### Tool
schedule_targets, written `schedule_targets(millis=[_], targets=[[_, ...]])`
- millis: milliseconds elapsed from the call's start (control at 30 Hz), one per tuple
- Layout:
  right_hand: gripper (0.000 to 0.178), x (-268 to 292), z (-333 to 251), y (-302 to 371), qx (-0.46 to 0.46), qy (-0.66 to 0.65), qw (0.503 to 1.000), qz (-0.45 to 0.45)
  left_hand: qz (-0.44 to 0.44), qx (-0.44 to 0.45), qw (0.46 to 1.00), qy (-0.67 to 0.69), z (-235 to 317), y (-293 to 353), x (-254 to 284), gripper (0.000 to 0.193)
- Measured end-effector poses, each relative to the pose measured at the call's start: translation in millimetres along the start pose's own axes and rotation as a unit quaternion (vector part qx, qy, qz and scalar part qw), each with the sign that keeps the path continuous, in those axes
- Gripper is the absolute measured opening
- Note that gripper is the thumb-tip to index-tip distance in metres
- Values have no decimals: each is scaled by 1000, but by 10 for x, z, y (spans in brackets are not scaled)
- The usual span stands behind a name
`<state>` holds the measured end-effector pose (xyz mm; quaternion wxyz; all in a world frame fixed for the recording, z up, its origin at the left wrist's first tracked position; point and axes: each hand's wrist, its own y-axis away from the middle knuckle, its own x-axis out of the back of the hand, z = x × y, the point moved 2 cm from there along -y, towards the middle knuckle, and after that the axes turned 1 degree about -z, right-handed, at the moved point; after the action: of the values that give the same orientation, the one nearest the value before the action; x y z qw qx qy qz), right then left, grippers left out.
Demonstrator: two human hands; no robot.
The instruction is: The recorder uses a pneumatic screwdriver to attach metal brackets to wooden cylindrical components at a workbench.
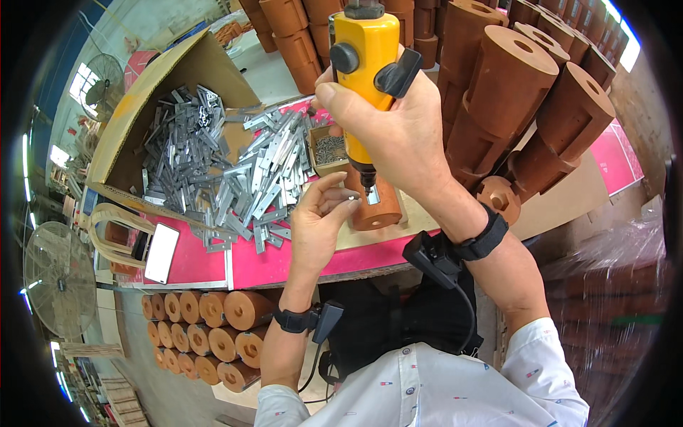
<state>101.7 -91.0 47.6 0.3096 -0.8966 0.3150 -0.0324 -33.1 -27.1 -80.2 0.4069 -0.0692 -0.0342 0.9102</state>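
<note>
My right hand [388, 117] is wrapped round a yellow power screwdriver [364, 71], held upright with its tip pointing down. Beneath the tip lies a brown cylinder [377, 213] with a hole in its end, and a bright metal strip [373, 197] shows on its upper side. Close to the driver's tip, my left hand [324, 217] pinches a small shiny metal piece [351, 198] between thumb and fingertips. The piece is too small to make out fully. A small box [313, 158] of screws stands just behind my left hand.
A cardboard box [117, 160] on its side spills several flat metal strips [260, 178] over the pink table [277, 269]. A phone [162, 253] rests in a wooden stand at the left. Brown cylinders [509, 78] stand stacked at the right; others [245, 309] lie piled below the table.
</note>
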Motion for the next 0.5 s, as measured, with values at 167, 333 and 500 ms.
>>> schedule_targets(millis=[167,333,500], targets=[[35,-31,21,-1,2,-12,1000,7,-8,-12,999,-34,-5,-13,-80,39],[36,-28,53,1,8,-1,1000,4,5,2,999,-36,-9,-28,-123,38],[36,-22,59,4,16,8,1000,1,13,-3,999,-32,-41,-29,-122,37]])
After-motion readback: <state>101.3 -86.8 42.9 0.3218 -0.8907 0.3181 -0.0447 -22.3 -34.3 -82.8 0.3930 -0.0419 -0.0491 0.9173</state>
